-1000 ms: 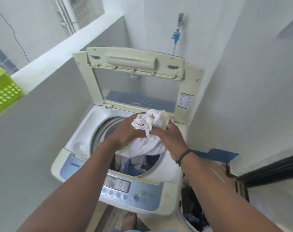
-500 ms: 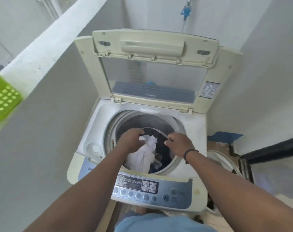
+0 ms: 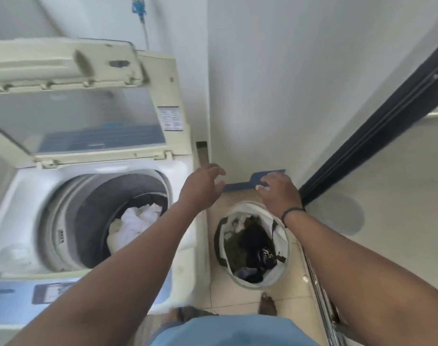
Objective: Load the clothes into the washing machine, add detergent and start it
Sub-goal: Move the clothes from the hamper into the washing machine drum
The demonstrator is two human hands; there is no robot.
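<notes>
My left hand (image 3: pixel 203 186) and right hand (image 3: pixel 279 193) both empty, fingers spread, hovering above the laundry basket (image 3: pixel 282 268) of dark clothes (image 3: pixel 252 248) on the floor just right of the washing machine (image 3: pixel 178 273), lid (image 3: pixel 63 61) up, white garment (image 3: pixel 135 221) in the drum.

No legible text; lid sticker (image 3: pixel 170 119) blurred

Head view: looking steeply down from standing height, wide-angle
Facing: washing machine (image 3: pixel 93 221) sitting left, laundry basket (image 3: pixel 252 245) on floor (image 3: pixel 362 245) right
Nearness: close, forearms filling the lower frame
Other views: only this one
</notes>
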